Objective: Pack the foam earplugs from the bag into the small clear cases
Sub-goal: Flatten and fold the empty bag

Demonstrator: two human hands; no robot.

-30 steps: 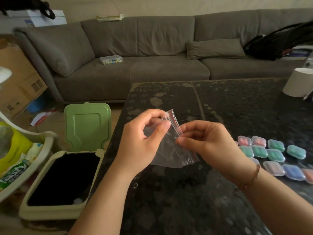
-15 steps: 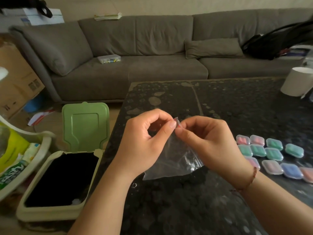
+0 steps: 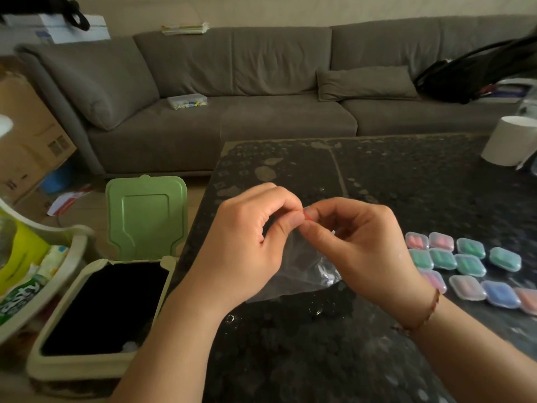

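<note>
Hands pinching clear bag (image 3: pixel 299 269) top, left hand (image 3: pixel 247 248), right hand (image 3: pixel 363 251), filled cases (image 3: pixel 470 266) right, open bin (image 3: pixel 98 309) left.

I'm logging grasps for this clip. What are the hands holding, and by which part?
Both the left hand and right hand pinch the clear plastic bag at its top edge, by the red strip; the rest hangs below.

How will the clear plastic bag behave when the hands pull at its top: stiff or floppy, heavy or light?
Probably floppy: the bag hangs crumpled below where the left hand and right hand pinch its top. Likely very light, as it looks thin and nearly empty. Its glossy film may slip between fingertips.
</note>
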